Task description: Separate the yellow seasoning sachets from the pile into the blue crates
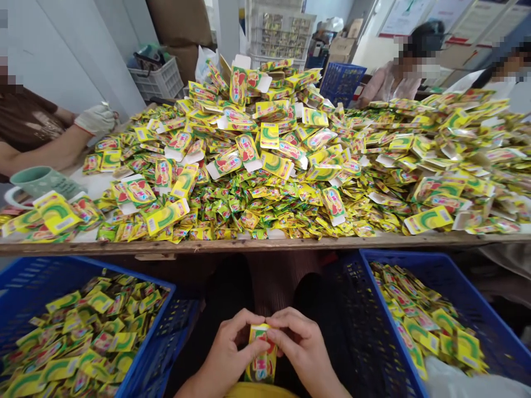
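Low in the view, over my lap, my left hand (pixel 238 345) and my right hand (pixel 295 337) grip one small yellow candy box (pixel 261 370) between them. The box stands upright, with red fruit pictures and bright lettering on its face. Both thumbs press on its front near the top, and the index fingertips meet at its upper edge. The fingers cover the top end, so I cannot tell whether the flap is closed. Beyond my hands, a heap of flat yellow boxes (pixel 269 135) and small wrapped candy packets (pixel 226 207) covers the table.
Blue crates holding yellow boxes stand on my left (pixel 168 309) and right (pixel 379 312). The table's wooden edge (pixel 257 244) runs across in front. A green mug (pixel 37 182) stands at left, near a co-worker's gloved hand (pixel 96 119). Other people sit at the far right.
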A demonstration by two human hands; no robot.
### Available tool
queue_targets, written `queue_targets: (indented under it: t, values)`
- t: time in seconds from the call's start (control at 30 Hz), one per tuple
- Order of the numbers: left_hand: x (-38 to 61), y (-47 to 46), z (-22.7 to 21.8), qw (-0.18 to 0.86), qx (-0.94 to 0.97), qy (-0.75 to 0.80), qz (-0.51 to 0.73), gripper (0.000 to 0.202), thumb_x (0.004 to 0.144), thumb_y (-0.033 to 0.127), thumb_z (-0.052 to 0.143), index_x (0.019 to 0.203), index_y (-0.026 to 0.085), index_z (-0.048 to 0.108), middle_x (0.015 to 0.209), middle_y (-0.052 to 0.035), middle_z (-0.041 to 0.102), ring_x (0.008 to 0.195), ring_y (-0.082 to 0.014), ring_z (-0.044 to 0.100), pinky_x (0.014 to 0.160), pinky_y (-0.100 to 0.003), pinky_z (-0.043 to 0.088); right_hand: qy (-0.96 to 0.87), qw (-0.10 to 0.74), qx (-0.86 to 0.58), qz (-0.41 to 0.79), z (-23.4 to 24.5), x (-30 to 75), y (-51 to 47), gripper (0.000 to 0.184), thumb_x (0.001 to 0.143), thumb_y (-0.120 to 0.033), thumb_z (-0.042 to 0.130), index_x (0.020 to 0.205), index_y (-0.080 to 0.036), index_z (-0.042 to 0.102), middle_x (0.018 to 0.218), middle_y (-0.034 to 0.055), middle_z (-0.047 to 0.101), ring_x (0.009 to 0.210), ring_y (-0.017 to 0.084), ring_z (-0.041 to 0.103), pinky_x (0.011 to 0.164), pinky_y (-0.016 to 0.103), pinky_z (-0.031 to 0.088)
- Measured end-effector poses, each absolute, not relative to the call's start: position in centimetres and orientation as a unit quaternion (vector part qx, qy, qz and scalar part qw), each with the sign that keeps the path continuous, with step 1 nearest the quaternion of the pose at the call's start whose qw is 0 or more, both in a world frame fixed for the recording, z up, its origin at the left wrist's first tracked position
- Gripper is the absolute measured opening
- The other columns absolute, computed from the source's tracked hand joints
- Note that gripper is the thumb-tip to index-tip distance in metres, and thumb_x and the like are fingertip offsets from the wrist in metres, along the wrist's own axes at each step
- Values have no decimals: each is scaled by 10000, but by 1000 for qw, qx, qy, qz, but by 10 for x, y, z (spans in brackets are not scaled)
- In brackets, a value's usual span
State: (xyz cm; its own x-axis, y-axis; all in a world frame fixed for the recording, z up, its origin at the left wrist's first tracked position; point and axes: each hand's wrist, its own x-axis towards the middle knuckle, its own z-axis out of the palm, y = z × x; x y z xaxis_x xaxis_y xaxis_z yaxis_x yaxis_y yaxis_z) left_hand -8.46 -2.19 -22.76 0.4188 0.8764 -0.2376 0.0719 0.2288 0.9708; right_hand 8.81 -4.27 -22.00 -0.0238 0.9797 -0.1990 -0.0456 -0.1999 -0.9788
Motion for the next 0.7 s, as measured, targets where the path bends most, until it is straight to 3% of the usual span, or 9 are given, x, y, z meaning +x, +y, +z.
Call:
queue_targets:
  t: [0.13, 0.37, 0.5, 0.6, 0.63, 0.7]
  values:
    - [-85, -27, -231, 652, 538, 456, 279, 267, 777, 317, 694, 1019, 210, 664, 831, -41, 679, 725, -163, 626, 650, -233, 494, -518, 470, -532, 477, -220, 85, -48, 87, 817, -241, 671, 860, -249, 746, 826, 55, 674, 781, 189, 646, 704, 302, 531]
    - [-91, -35, -230, 573, 613, 446, 312, 142, 788, 273, 688, 907, 217, 741, 870, -76, 719, 790, -192, 650, 728, -268, 498, -591, 445, -493, 459, -218, 85, -60, 170, 855, -185, 605, 938, -259, 733, 905, 71, 658, 836, 200, 640, 733, 308, 534]
    - [-92, -30, -226, 567, 563, 501, 333, 196, 784, 325, 682, 930, 201, 723, 863, -68, 713, 761, -186, 651, 691, -258, 510, -547, 409, -494, 538, -236, 91, -45, 245, 915, -314, 511, 1031, -225, 708, 988, 96, 645, 771, 186, 633, 622, 292, 538]
    - [-135, -16, -235, 509, 440, 605, 426, 336, 795, 421, 635, 1027, 179, 652, 957, -76, 694, 832, -212, 655, 744, -301, 532, -517, 280, -594, 550, -273, 86, -18, 369, 968, -339, 374, 1206, -179, 606, 1088, 119, 625, 741, 162, 632, 601, 286, 535]
    - [-160, -11, -239, 460, 399, 652, 451, 402, 800, 450, 610, 1085, 167, 619, 974, -86, 684, 849, -228, 653, 764, -335, 536, -538, 198, -627, 528, -287, 81, -9, 344, 958, -324, 415, 1212, -176, 594, 1102, 117, 622, 794, 170, 639, 641, 287, 537]
    - [-217, -3, -248, 314, 342, 764, 449, 542, 806, 484, 564, 1205, 117, 543, 977, -119, 664, 868, -277, 644, 795, -428, 527, -560, 127, -629, 525, -314, 69, 3, 278, 907, -306, 554, 1130, -155, 622, 1069, 107, 635, 886, 192, 638, 744, 318, 534]
